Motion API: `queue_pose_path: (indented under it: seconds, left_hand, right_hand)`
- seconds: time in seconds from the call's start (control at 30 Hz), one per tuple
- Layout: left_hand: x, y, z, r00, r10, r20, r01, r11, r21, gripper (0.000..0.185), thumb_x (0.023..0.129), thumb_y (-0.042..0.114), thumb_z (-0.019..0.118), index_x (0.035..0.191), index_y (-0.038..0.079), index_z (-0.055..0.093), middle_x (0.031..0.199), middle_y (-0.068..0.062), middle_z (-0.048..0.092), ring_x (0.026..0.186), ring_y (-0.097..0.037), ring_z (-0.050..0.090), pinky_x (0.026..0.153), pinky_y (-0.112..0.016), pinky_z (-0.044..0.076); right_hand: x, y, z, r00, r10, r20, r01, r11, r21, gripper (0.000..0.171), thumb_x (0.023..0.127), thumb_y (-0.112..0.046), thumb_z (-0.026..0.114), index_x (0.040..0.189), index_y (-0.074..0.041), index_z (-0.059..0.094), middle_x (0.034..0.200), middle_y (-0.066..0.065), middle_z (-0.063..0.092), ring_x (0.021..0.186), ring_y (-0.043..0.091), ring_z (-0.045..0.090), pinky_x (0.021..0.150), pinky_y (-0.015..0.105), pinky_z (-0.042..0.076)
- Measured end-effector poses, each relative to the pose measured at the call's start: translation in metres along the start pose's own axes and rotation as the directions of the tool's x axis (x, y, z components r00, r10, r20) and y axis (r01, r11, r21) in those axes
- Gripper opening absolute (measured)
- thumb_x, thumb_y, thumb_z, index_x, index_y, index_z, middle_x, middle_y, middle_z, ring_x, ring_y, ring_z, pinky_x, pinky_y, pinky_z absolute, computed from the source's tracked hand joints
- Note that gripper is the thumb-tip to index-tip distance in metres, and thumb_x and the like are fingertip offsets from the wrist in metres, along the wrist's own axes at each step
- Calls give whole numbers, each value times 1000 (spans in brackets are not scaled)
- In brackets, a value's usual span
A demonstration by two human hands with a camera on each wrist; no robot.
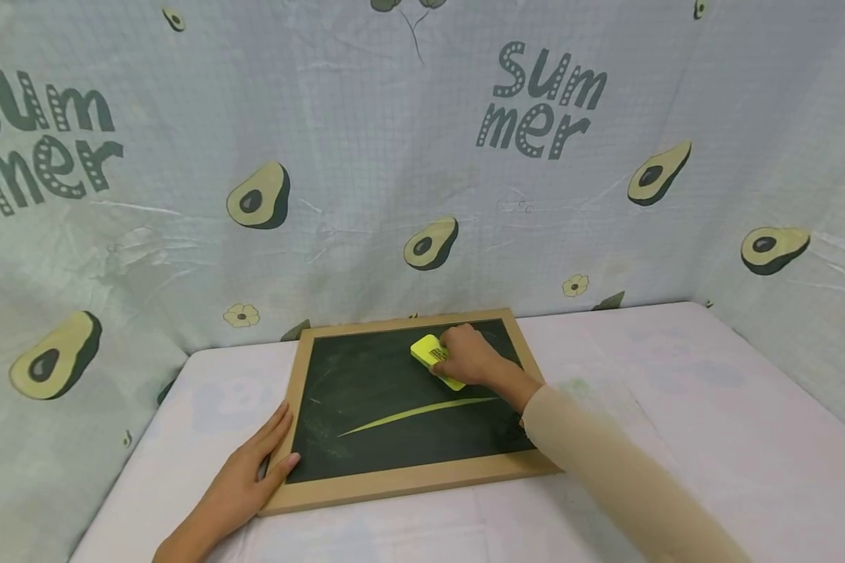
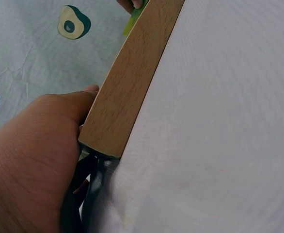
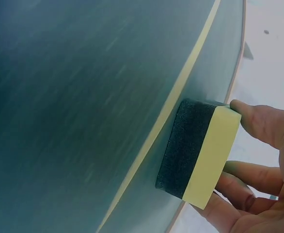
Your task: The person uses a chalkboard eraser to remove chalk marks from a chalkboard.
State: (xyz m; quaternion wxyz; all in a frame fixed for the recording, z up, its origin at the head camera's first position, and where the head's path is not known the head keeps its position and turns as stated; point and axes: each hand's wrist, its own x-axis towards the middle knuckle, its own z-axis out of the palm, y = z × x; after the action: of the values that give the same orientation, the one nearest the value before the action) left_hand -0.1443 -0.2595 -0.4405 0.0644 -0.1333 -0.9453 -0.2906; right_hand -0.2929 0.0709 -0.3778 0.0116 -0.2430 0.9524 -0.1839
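A chalkboard (image 1: 366, 383) in a light wooden frame lies on the table, with a thin, tapering yellow stripe (image 1: 417, 412) curving across its dark face. My right hand (image 1: 468, 356) grips a yellow board eraser (image 1: 429, 349) by its sides, over the upper right part of the board. In the right wrist view the black felt side of the eraser (image 3: 184, 148) faces the board, close beside the stripe. My left hand (image 1: 246, 465) rests at the frame's left edge near the front corner, fingers nearly straight along the side, thumb on top of the wood.
The table (image 1: 605, 360) is covered with a pale pinkish-white cloth. Behind and on both sides hangs a light sheet (image 1: 352, 156) printed with avocados and lettering, close to the board's far edge. Faint smears (image 1: 331, 446) mark the board's left part.
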Motion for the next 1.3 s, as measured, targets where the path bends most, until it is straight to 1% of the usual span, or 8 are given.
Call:
queue_pose_path:
  seconds: [0.17,0.33,0.57,0.7,0.8,0.93,1.1,1.3]
  left_hand:
    - [0,1,-1,1000,-9,8,9,1000,-16,69,96,40,57,148,2,33,156,-11,23,137,-39,28,102,-58,32]
    - [0,0,0,1000,-12,9,12,1000,-17,69,96,40,57,148,2,33,156,-10,23,137,-39,28,102,-57,31]
    - [0,-1,-1,1000,6,-7,-6,1000,5,67,95,39,58,147,2,35,156,-9,25,137,-36,30,101,-54,33]
    - [0,-1,-1,1000,5,-10,-5,1000,2,67,95,38,59,147,3,35,155,-8,25,137,-35,30,103,-48,33]
    - [0,0,0,1000,1,-3,-1,1000,-3,68,95,39,58,147,2,35,156,-9,25,137,-36,29,103,-51,32]
    - [0,0,2,1000,-3,1,3,1000,-22,68,96,40,57,147,1,34,156,-10,24,138,-37,28,103,-57,30]
    - [0,-1,3,1000,7,-6,-7,1000,-13,67,96,38,57,147,1,35,155,-9,25,137,-35,29,102,-56,30]
    - [0,-4,1,1000,24,-15,-24,1000,-2,66,96,37,58,146,0,36,155,-10,25,137,-36,30,102,-56,31]
  right_hand:
    - [11,-18,8,1000,-2,30,2,1000,-3,24,83,-25,76,88,-3,68,67,0,55,59,14,52,54,25,43]
    - [20,-37,15,998,-10,63,10,1000,3,25,83,-27,75,91,-4,69,69,0,55,65,15,52,60,28,45]
    - [34,-69,28,996,-16,82,20,998,-57,25,84,-32,75,90,-8,69,68,-2,53,67,14,50,64,28,43]
    - [39,-88,35,993,-59,100,66,996,-63,27,84,-33,74,91,-7,70,71,-2,55,69,14,51,65,28,43]
    - [41,-99,38,989,-94,115,101,993,-54,27,84,-33,74,92,-7,70,73,-2,56,71,13,50,67,28,44]
    - [45,-108,42,984,-130,126,134,991,-22,28,84,-32,75,99,-8,72,80,-2,61,75,12,52,71,28,44]
    - [49,-113,46,967,-185,174,185,983,21,42,85,-31,74,119,-7,68,102,1,64,88,13,54,75,26,45]
    - [53,-112,44,931,-272,243,256,962,94,47,85,-27,75,127,-8,64,115,0,65,96,11,57,79,22,46]
